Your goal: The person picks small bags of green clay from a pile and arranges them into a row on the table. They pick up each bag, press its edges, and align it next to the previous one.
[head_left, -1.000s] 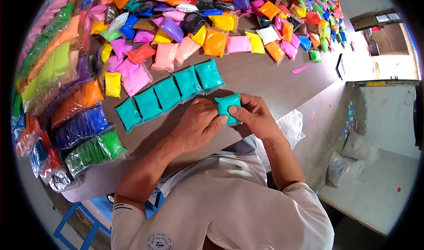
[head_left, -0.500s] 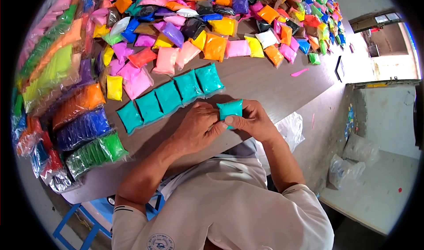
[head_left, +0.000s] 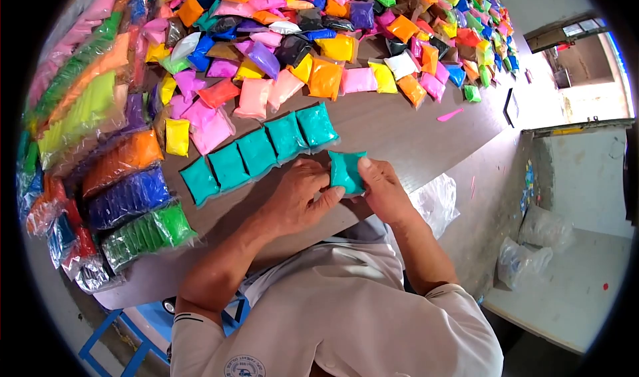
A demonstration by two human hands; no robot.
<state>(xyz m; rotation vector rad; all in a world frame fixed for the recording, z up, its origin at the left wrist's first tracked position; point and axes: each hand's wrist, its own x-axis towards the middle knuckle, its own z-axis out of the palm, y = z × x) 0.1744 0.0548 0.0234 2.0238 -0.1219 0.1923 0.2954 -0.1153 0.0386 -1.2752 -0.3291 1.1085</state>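
Observation:
A small teal packet (head_left: 346, 170) is held up between my two hands, just above the table's near edge. My right hand (head_left: 385, 189) pinches its right side, thumb across the front. My left hand (head_left: 301, 196) is closed at the packet's lower left, with the thumb tip against the corner; its other fingers are partly hidden. Beyond my hands, several matching teal packets (head_left: 256, 152) lie side by side in a slanting row.
A heap of mixed-colour packets (head_left: 326, 77) covers the far side of the brown table (head_left: 399, 127). Bagged stacks in green (head_left: 148, 236), blue (head_left: 130, 198) and orange (head_left: 123, 164) line the left. A pink sliver (head_left: 450, 114) lies at right. Clear plastic (head_left: 436, 204) hangs by the near edge.
The teal packet has turned so more of its broad face shows. My right thumb has shifted from its lower front to its right side, and my left thumb is at its lower corner.

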